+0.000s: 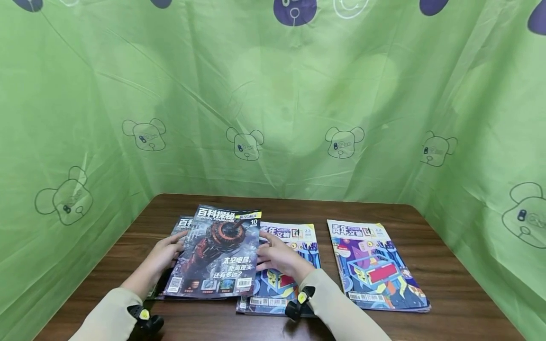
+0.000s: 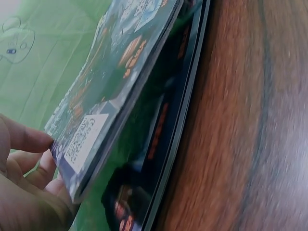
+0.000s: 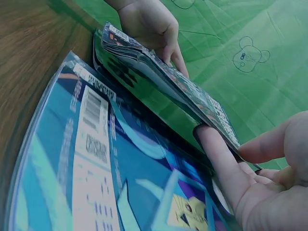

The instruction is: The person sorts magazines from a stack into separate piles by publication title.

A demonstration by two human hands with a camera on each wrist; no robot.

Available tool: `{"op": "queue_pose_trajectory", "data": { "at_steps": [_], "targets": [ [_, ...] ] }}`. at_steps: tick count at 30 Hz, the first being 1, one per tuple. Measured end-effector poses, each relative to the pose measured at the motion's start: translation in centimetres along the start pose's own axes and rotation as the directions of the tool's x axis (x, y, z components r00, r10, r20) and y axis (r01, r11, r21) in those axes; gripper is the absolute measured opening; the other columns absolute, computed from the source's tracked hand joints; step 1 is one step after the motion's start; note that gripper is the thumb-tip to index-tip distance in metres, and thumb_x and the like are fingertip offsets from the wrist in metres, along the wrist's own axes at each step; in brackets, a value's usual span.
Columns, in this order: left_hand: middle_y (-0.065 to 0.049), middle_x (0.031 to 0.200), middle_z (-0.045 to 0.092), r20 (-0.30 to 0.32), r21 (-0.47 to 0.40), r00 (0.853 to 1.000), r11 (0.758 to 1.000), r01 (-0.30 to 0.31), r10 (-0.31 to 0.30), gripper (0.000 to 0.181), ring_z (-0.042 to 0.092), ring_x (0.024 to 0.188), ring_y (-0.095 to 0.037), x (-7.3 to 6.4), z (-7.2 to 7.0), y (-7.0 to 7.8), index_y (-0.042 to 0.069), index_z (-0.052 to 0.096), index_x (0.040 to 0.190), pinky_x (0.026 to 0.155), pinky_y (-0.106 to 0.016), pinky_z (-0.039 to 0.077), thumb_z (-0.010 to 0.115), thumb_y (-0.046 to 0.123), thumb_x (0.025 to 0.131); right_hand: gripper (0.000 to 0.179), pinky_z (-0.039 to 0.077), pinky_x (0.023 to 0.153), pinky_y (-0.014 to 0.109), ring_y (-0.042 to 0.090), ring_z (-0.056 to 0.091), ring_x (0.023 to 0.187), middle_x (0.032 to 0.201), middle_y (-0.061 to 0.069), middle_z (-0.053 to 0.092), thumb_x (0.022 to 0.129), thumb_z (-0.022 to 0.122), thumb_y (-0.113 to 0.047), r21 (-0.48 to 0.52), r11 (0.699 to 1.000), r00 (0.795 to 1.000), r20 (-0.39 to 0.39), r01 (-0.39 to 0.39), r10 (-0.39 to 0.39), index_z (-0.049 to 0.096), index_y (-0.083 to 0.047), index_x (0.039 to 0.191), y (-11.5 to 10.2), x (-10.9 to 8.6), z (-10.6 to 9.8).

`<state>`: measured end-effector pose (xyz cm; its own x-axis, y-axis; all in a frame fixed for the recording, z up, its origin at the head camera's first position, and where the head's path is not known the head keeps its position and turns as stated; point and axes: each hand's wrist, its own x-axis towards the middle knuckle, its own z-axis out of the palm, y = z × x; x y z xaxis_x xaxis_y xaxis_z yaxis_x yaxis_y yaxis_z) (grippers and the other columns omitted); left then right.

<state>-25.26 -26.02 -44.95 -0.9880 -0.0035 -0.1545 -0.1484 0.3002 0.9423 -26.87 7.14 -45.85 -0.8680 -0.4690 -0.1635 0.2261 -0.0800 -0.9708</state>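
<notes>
Both hands hold a dark magazine (image 1: 200, 279) with a red and black machine on its cover. It is raised above a similar dark magazine (image 1: 182, 223), mostly hidden beneath it. My left hand (image 1: 159, 259) pinches its left edge near the QR-code corner, thumb on top in the left wrist view. On the opposite edge, my right hand (image 1: 282, 259) grips with the thumb above and fingers below, as the right wrist view shows. Under the right hand lies a colourful blue and purple magazine (image 1: 266, 303), partly covered by the held one.
Another colourful magazine (image 1: 371, 270) lies apart on the right of the brown wooden table (image 1: 448, 284). It seems to be a small stack. A green curtain (image 1: 290, 175) printed with bear outlines stands behind the table and along both sides.
</notes>
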Motion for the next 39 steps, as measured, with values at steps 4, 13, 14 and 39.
{"op": "queue_pose_trajectory", "data": {
  "at_steps": [4, 13, 14, 39],
  "targets": [
    [-0.015, 0.117, 0.054, -0.026, 0.022, 1.000, 1.000, 0.000, 0.000, 0.059, 0.053, 0.078, -0.013, 0.1, -0.9, -0.3, 0.000, 0.030, 0.155, 0.061, -0.029, 0.051, 0.045, 0.006, 0.099, 0.071, 0.062, 0.076, 0.041, 0.025, 0.064, 0.081, 0.111, 0.023, 0.055, 0.096, 0.050, 0.007, 0.002, 1.000, 1.000, -0.001, 0.005, -0.005, 0.017, -0.001, 0.158, 0.1, 0.7, 0.9],
    [-0.027, 0.133, 0.050, -0.044, 0.031, 0.999, 0.999, 0.007, -0.006, 0.055, 0.060, 0.086, -0.015, -0.2, -2.8, -0.8, -0.001, 0.026, 0.156, 0.070, -0.034, 0.056, 0.039, 0.011, 0.104, 0.066, 0.062, 0.075, 0.040, 0.022, 0.060, 0.077, 0.108, 0.019, 0.056, 0.097, 0.051, 0.007, -0.042, 0.998, 0.999, -0.030, 0.044, -0.045, 0.020, 0.006, 0.156, 0.0, 1.7, 3.4],
    [-0.026, 0.130, 0.054, -0.049, 0.032, 0.999, 0.999, 0.007, -0.005, 0.055, 0.061, 0.085, -0.015, -0.3, -3.0, -0.8, -0.001, 0.027, 0.156, 0.069, -0.034, 0.056, 0.039, 0.012, 0.104, 0.065, 0.062, 0.075, 0.041, 0.022, 0.061, 0.077, 0.108, 0.020, 0.056, 0.098, 0.050, 0.006, -0.046, 0.998, 0.998, -0.028, 0.048, -0.049, 0.019, 0.008, 0.155, 0.1, 1.8, 3.6],
    [-0.036, 0.144, 0.041, -0.086, 0.195, 0.996, 0.981, 0.013, 0.004, 0.054, 0.058, 0.090, -0.013, -0.4, -5.1, -2.0, -0.006, 0.029, 0.154, 0.072, -0.029, 0.053, 0.041, 0.014, 0.105, 0.061, 0.059, 0.088, 0.041, 0.036, 0.062, 0.107, 0.133, 0.030, 0.052, 0.094, 0.052, 0.000, -0.079, 0.996, 0.998, -0.032, 0.042, -0.044, 0.028, 0.020, 0.146, 0.3, 1.9, 6.3]
  ]
}}
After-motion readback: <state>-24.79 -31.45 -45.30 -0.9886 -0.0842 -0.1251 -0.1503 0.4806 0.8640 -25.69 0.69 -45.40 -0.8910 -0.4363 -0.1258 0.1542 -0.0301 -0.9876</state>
